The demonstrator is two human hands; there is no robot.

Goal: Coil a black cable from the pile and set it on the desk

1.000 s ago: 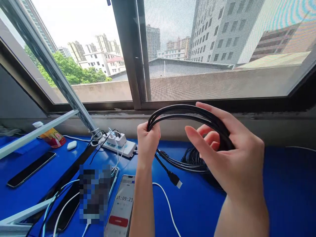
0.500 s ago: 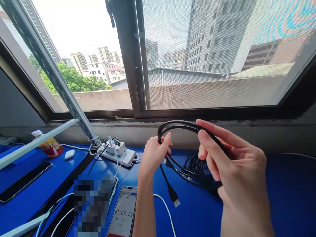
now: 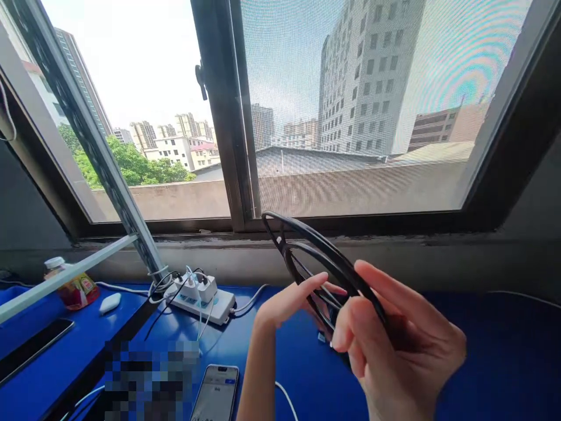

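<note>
My right hand (image 3: 394,339) pinches a coiled black cable (image 3: 322,242) between thumb and fingers, its loops rising up and to the left in the air. Close beside the lower loops is my left hand (image 3: 289,307), thumb stretched out and fingers apart. Some of its fingers are hidden behind the cable, and whether they touch it I cannot tell. A small plug end (image 3: 322,337) shows below the left fingers. The hands and coil block most of what lies under them on the blue tabletop (image 3: 307,386).
A white power strip (image 3: 205,301) with several plugs sits by a metal post (image 3: 109,158). Nearby are a phone (image 3: 215,394), a dark phone (image 3: 35,351), a white mouse-shaped case (image 3: 110,303) and a drink bottle (image 3: 72,286). A window (image 3: 280,193) spans the back.
The coil's left end has come out of my left hand's grasp and now sticks up freely. My left hand has shifted right, toward my right hand, which moved lower. The view has tilted up.
</note>
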